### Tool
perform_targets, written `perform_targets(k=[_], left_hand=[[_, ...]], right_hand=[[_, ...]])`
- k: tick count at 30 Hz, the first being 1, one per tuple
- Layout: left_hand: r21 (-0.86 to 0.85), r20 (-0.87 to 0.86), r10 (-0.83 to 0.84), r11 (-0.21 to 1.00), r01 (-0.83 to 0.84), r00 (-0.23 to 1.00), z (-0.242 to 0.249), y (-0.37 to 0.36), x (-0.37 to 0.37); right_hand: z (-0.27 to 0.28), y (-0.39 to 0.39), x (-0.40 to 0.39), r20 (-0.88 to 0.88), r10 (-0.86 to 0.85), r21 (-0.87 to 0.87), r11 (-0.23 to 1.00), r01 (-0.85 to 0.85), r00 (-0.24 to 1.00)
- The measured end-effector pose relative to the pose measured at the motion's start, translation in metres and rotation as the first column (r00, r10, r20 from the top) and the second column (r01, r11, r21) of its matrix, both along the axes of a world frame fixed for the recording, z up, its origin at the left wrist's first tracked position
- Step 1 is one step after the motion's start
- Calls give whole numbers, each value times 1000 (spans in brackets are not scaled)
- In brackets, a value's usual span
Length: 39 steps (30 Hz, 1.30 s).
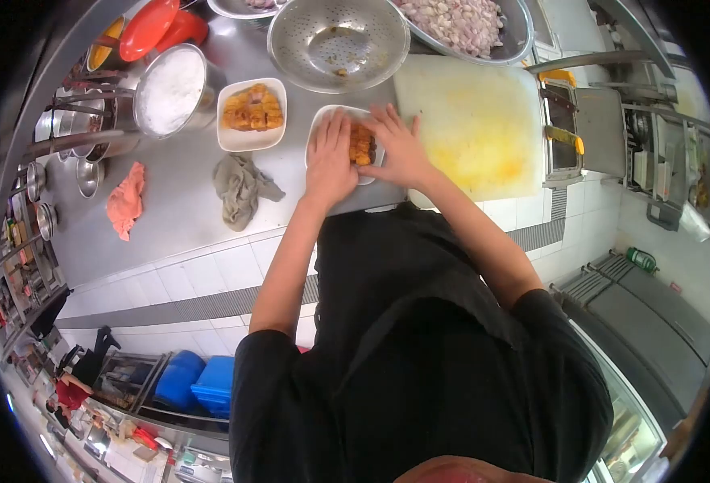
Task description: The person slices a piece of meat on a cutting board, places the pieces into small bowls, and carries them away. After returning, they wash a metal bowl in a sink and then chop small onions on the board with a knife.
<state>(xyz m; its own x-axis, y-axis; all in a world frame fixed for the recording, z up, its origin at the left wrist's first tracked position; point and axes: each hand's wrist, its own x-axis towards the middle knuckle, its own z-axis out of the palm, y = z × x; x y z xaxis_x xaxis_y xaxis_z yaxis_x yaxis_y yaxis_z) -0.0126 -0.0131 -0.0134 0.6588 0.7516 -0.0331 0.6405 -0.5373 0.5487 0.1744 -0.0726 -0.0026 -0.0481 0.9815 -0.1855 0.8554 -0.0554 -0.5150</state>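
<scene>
- L hand [331, 165]: held over L side of white bowl [358, 113], back of hand up, fingers stretched & pointed away from body; forearm brought in from lower L w/ slight slant to R
- R hand [400, 151]: set at R side of bowl, fingers spread & angled fwd-L, thumb held apart & pointed L at food's near end; forearm slanted in from lower R
- Grip: neither hand clenched; whether food is grasped or only touched can't be told
- Browned food [361, 146]: seen in bowl btwn both hands, partly hidden by L fingers; visible part's long axis laid approx fore-aft, far end pointed twd colander [339, 50]
- Cutting board [471, 121] placed just R of bowl
</scene>
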Motion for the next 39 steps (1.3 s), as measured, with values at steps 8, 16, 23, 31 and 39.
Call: perform_targets(k=[8,16,23,31,39], left_hand=[[60,137,29,997,-37,990,14,-2,-8],[220,372,351,866,-449,859,28,60,-97],[172,-81,117,980,-102,990,14,140,-132],[144,34,102,984,-106,994,-15,147,-139],[134,5,23,991,-23,1000,3,153,-131]], right_hand=[[4,-9,-2,34,35,85,996,-37,999],[61,56,-44,-247,51,116,993,-22,968],[5,163,-135,-23,41,277,960,-33,999],[-13,189,-134,43,116,311,942,-124,992],[-4,175,-130,-258,48,136,991,-13,965]])
